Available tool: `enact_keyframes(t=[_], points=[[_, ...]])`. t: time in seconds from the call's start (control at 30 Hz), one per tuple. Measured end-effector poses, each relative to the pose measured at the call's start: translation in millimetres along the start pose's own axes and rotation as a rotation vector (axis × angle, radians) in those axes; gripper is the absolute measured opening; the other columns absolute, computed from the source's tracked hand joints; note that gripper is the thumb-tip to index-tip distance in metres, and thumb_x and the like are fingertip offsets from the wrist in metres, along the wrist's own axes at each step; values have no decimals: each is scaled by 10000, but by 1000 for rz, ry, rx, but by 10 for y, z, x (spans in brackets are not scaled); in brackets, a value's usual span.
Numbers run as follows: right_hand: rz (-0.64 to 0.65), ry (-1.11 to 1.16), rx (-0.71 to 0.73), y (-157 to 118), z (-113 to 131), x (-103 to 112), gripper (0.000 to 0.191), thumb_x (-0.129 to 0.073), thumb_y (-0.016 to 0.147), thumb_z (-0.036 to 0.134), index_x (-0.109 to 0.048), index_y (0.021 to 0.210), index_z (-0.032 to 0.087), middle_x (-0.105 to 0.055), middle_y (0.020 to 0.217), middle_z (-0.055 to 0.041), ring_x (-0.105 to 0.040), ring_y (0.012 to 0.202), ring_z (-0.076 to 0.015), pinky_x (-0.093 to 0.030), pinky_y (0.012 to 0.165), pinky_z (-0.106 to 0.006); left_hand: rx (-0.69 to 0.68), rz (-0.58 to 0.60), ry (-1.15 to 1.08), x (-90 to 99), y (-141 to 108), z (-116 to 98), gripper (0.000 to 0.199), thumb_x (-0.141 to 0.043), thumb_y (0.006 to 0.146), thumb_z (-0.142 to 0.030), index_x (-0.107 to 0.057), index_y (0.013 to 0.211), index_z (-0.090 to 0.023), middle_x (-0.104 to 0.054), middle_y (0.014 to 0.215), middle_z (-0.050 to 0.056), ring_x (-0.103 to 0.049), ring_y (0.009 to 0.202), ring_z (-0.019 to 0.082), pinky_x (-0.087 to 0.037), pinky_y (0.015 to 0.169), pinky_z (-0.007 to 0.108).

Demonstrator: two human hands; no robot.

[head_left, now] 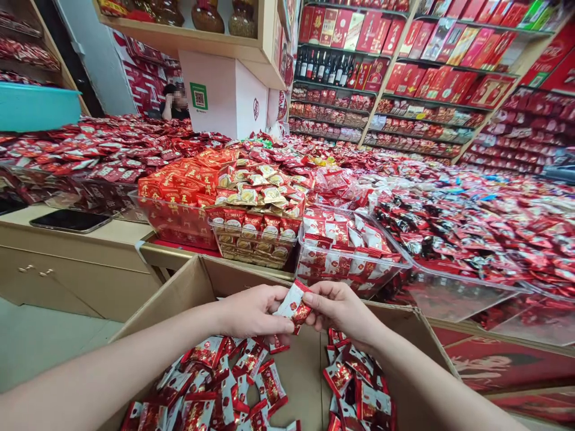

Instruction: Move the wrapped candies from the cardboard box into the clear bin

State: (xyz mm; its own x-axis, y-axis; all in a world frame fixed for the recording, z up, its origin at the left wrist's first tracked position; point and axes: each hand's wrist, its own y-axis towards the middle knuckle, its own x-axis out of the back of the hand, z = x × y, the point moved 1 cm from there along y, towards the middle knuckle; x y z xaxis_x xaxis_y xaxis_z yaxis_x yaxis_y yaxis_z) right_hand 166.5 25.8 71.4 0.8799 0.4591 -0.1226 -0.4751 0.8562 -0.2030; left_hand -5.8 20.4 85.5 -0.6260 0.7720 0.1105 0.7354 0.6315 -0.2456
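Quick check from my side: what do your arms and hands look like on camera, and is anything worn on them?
The left hand and right hand are bare, without gloves. The left forearm and right forearm show no sleeve, watch, bracelet or cable.

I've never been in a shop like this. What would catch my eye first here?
Red and gold everywhere: wrapped snacks spread in a huge heap ahead, and red gift boxes on shelves at upper right. Closest in view, the left hand and right hand pinch a red-and-white packet above an open cardboard box holding more packets.
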Motion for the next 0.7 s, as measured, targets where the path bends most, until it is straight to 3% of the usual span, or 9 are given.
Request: enact_keyframes(t=[0.1,0.23,0.43,0.57,0.7], points=[[9,59,48,7,-31,9,254,-606,647,358,-540,751,135,-579,604,3,-503,512,-61,-388,488,-187,-5,-71,-75,-14,26,14,298,-544,716,-277,-489,991,-177,-606,819,29,-583,623,117,-447,560,232],[23,-26,137,8,-43,-30,248,-643,611,322,-535,718,125,-531,590,22,-444,513,-56,-360,490,-190,-58,-126,-95,-9,22,19,380,-582,675,-194,-476,1039,-185,-599,815,12,-564,660,114,-454,616,248],[-7,-176,242,-10,-26,-40,239,-583,665,363,-551,718,132,-497,596,21,-420,544,-75,-357,518,-204,-8,-118,-53,-3,1,22,343,-520,706,-153,-483,1046,-181,-597,740,-2,-560,647,128,-448,615,265],[-97,-307,323,-30,-41,-46,220,-565,685,353,-565,760,146,-540,676,-3,-463,633,-107,-386,590,-224,-75,-106,-63,6,20,-11,296,-541,690,-145,-521,983,-176,-588,847,8,-548,732,138,-443,676,269],[-92,-156,281,-23,-35,-76,222,-563,688,357,-499,794,172,-556,708,-1,-506,659,-113,-416,615,-240,-106,-70,-117,7,20,-50,360,-554,693,-150,-485,1042,-205,-579,911,6,-531,802,136,-431,711,262]])
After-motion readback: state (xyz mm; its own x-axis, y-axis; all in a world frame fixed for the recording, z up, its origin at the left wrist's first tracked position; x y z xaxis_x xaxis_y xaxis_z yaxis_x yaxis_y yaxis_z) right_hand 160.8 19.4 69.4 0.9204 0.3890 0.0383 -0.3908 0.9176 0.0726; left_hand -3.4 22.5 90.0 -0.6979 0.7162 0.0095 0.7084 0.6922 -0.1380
